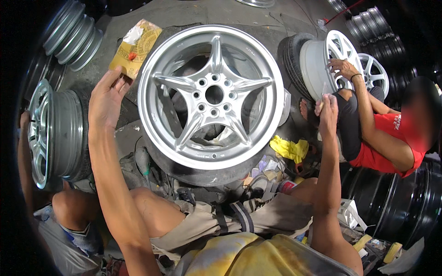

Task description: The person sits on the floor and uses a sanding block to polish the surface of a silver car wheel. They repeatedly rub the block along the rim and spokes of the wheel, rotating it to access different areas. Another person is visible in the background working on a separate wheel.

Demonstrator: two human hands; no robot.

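Note:
My left hand (107, 99) grips the lower edge of a yellow-brown card (125, 57), which carries a white smear of paste (133, 35) and a small orange-red dab (132, 55). Between my arms a silver five-spoke wheel rim (215, 117) lies face up on a black tyre (207, 178). To the right of the rim, my right hand (328, 114) is closed, with a small pale piece (325, 87) sticking up from the fingers. Its exact kind is too small to tell. Neither hand touches the rim.
At right a person in a red shirt (391, 138) has a hand on a white wheel rim (316, 64). Another rim (69, 133) stands at left beside a person. Stacked rims (76, 37) are behind it. A yellow cloth (290, 148) and scraps lie near my legs.

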